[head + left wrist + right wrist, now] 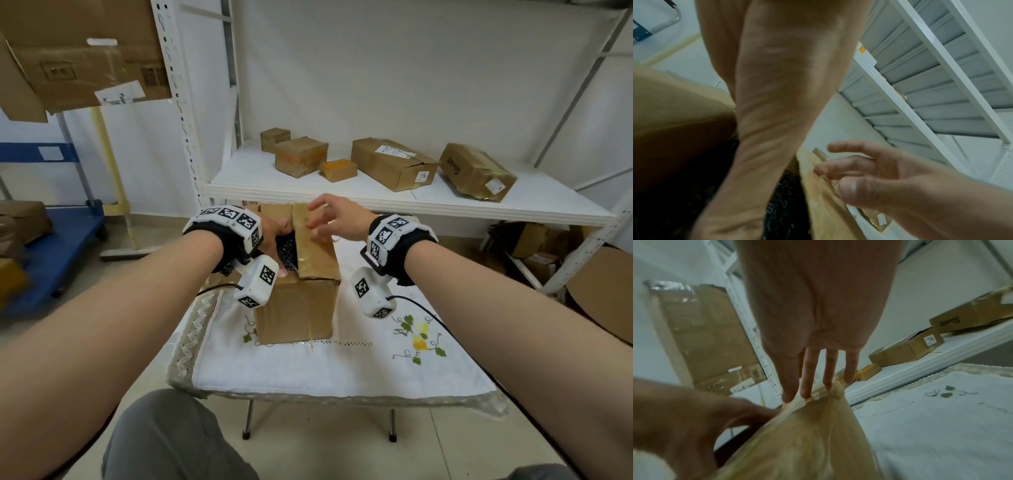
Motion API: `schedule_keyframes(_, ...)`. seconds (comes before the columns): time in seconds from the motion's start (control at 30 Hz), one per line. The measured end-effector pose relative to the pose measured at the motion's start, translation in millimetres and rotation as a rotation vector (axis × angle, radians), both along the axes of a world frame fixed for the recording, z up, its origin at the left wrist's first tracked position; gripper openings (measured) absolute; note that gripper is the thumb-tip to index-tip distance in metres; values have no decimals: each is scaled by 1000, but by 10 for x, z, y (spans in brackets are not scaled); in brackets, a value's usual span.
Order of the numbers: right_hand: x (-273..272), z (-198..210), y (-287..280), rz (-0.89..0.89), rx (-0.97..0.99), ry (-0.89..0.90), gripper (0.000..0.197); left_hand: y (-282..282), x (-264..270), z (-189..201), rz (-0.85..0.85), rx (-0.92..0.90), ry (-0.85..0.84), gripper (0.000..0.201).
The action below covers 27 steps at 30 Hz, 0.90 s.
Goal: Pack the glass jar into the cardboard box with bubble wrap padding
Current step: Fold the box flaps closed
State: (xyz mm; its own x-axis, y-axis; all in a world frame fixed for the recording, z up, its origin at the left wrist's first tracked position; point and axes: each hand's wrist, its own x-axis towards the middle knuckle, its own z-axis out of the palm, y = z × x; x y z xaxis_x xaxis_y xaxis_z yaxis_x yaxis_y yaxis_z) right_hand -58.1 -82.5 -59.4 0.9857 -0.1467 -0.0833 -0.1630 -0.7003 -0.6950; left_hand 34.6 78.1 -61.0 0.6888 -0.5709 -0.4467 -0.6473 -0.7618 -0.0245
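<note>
A cardboard box point(298, 308) stands on the small table with its top partly open. Dark, shiny padding point(287, 251) shows in the gap; no glass jar is visible. My left hand point(270, 236) reaches down into the opening on the box's left side. Its thumb lies at the near edge and its fingertips are hidden. My right hand point(337, 214) is spread over the taped right flap point(313, 246), with straight fingers point(828, 369) touching that flap point(807, 434) near its far end. The left wrist view shows my left palm point(777, 113) above the padding point(785, 203) and my right hand point(869, 175) beside the flap.
A white embroidered cloth point(308, 370) covers the table. Close behind the box runs a white shelf point(376, 200) holding several cardboard parcels point(394, 164). A blue cart point(51, 246) stands on the left and more boxes point(534, 246) lie under the shelf on the right. Cables trail from both wrists.
</note>
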Motion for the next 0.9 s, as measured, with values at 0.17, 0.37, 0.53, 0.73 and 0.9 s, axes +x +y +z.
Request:
schedule_keyframes(0.17, 72, -158, 122, 38, -196, 13, 75, 47, 53, -42, 4, -27, 70, 156)
schedule_keyframes(0.37, 124, -132, 250, 38, -322, 91, 85, 170, 53, -80, -4, -212, 5, 126)
schedule_keyframes(0.53, 90, -164, 254, 35, -308, 77, 79, 397, 101, -115, 295, -355, -83, 139)
schedule_keyframes(0.73, 39, -223, 209, 23, -246, 46, 75, 461, -46, 251, 383, -458, -134, 40)
schedule_keyframes(0.9, 46, -263, 177, 7, -219, 44, 75, 232, -151, 382, 412, -771, 61, 48)
